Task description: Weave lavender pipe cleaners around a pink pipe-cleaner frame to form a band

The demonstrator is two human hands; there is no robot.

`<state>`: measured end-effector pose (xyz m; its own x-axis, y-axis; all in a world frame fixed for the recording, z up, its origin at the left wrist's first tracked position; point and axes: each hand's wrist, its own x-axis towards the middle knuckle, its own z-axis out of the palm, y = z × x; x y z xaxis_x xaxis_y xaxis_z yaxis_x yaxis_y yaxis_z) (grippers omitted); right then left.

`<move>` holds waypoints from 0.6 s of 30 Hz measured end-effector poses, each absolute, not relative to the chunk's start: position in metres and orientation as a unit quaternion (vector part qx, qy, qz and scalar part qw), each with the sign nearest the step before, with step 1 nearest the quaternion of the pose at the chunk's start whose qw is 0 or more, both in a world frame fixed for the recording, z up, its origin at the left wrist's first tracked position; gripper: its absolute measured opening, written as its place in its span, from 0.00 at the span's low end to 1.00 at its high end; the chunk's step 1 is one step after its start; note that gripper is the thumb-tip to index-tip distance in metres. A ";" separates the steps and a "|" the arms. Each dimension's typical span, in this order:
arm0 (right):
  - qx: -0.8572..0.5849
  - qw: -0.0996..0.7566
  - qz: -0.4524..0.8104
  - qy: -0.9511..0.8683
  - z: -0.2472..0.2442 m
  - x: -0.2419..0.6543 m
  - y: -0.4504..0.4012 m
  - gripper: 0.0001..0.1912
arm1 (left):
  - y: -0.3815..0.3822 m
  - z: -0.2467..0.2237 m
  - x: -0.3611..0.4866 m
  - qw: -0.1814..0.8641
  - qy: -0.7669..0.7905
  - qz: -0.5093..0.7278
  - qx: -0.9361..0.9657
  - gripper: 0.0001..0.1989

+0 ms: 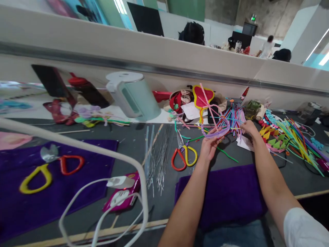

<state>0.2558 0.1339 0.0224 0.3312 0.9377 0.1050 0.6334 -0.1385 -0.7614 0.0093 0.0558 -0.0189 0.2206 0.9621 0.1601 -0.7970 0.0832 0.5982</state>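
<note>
My left hand (211, 144) is closed round the lower edge of a pink and purple pipe-cleaner frame (223, 129), which has a ring and pink stems rising above it. My right hand (248, 129) is at the right end of a bundle of colourful pipe cleaners (234, 115), fingers pinched; what they hold is too small to make out. Behind the frame leans a red star-like shape with a yellow edge (203, 97). Scissors with red and yellow handles (183, 154) lie left of my left hand. Beneath my forearms is a folded purple cloth (231, 192).
A pale green kettle (138, 97) and a dark bottle with a red lid (88, 91) stand along the partition. White cables (144, 192) cross the front left. More scissors (51, 164) lie on a purple cloth (15, 192). Pipe cleaners (303, 140) lie right.
</note>
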 end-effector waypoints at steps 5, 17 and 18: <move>-0.671 0.437 0.383 -0.460 0.045 0.249 0.101 0.10 | 0.057 -0.022 0.008 0.715 0.131 0.617 0.301 0.24; -0.538 0.620 0.410 -0.398 0.072 0.231 0.089 0.15 | 0.057 -0.026 0.007 0.712 0.131 0.627 0.289 0.24; -0.552 0.621 0.370 -0.415 0.071 0.229 0.093 0.14 | 0.058 -0.026 0.007 0.713 0.132 0.627 0.286 0.23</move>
<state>0.2292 0.0926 0.0709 0.3814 0.9182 0.1068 -0.0006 0.1158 -0.9933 0.0071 0.0577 -0.0257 0.1792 0.9690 0.1700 -0.8181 0.0508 0.5729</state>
